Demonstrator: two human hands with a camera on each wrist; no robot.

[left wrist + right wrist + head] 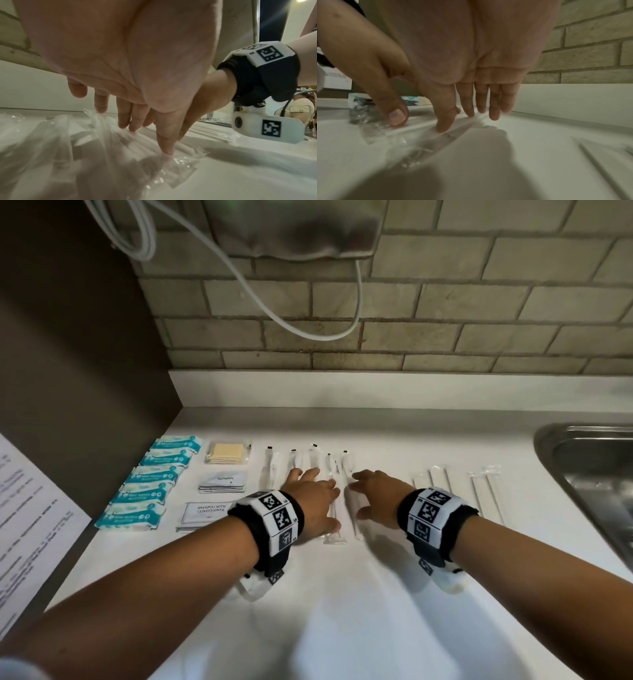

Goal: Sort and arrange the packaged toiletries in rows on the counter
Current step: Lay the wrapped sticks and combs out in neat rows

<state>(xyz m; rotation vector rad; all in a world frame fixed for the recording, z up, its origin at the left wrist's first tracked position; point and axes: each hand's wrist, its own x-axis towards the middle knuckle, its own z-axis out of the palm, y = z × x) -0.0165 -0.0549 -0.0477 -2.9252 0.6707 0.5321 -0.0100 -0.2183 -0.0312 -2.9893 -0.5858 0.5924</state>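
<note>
Several clear-wrapped toothbrushes [313,462] lie side by side on the white counter [342,594], pointing toward the tiled wall. My left hand [322,498] lies flat on them, its straight fingers [135,121] and thumb pressing the wrappers [102,138]. My right hand [363,494] is just to the right, fingers spread, thumb and fingertips [445,121] touching the rightmost wrapped toothbrush [354,508]. Neither hand grips anything. To the left sit a column of teal packets [154,484], a yellow packet [227,453], toothpaste sachets [222,481] and shampoo sachets [205,511].
More thin clear-wrapped sticks [442,481] lie in two groups right of my hands. A steel sink [589,474] is at the far right. A brown panel [68,371] with a printed sheet [27,525] bounds the left. A white cable [308,330] hangs over the brick wall.
</note>
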